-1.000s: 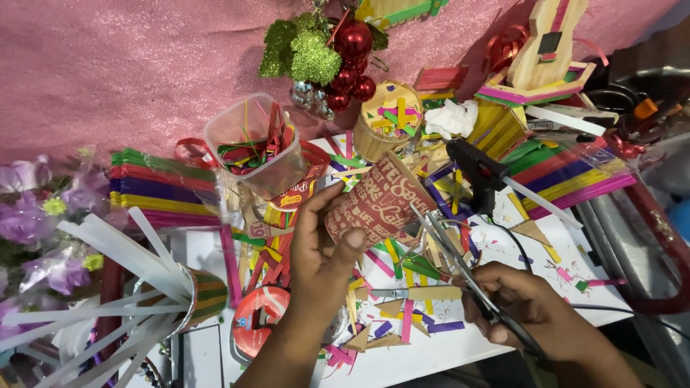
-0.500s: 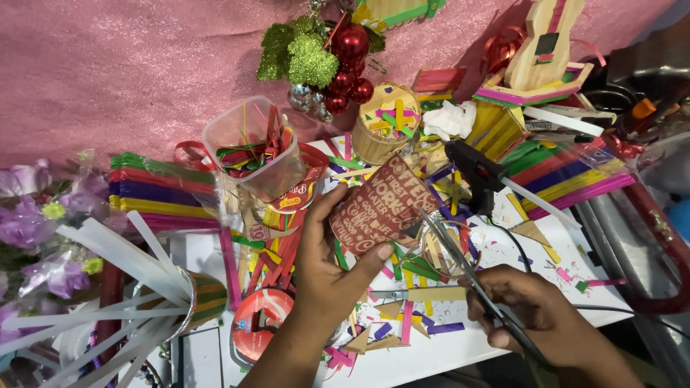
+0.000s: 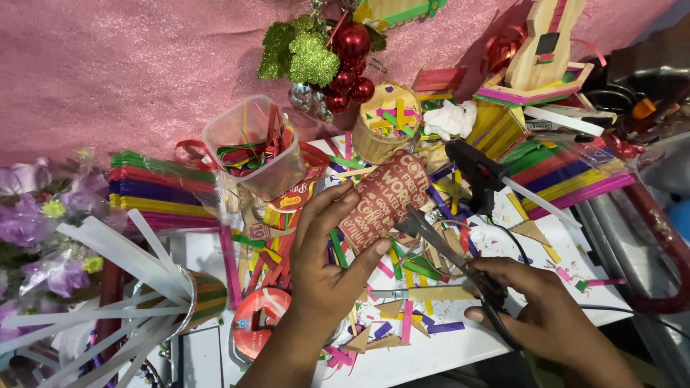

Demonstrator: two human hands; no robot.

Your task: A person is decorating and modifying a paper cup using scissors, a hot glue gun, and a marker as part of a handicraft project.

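Paper cup [image 3: 381, 199], red-brown with pale lettering, lies tilted near the middle of the worktop [image 3: 431, 356], its rim pointing toward 1 o'clock. Starting at 9 o'clock, a striped holder of white strips [image 3: 126, 284] stands beside purple flowers [image 3: 32, 215]; a stack of coloured craft sticks [image 3: 162, 190] lies just beyond, with a clear plastic tub [image 3: 255, 147] of stick offcuts at about 11 o'clock and a red tape roll [image 3: 259, 320] at 7 o'clock. The left hand [image 3: 323, 266] grips the cup, fingers spread along its top side and thumb pressed under its lower edge. At 4 o'clock the right hand [image 3: 535, 312] is closed through the handles of the scissors [image 3: 438, 248], whose blades stand slightly parted with the tips at the cup's lower rim. A black glue gun [image 3: 478, 172] rests at 2 o'clock.

Risk, as I judge it: the blades lie close to the left thumb, so a slip on the curved wall could nick it. The thin cup may crush under the grip, making a cut wander, and the littered offcuts beneath could snag the blades.
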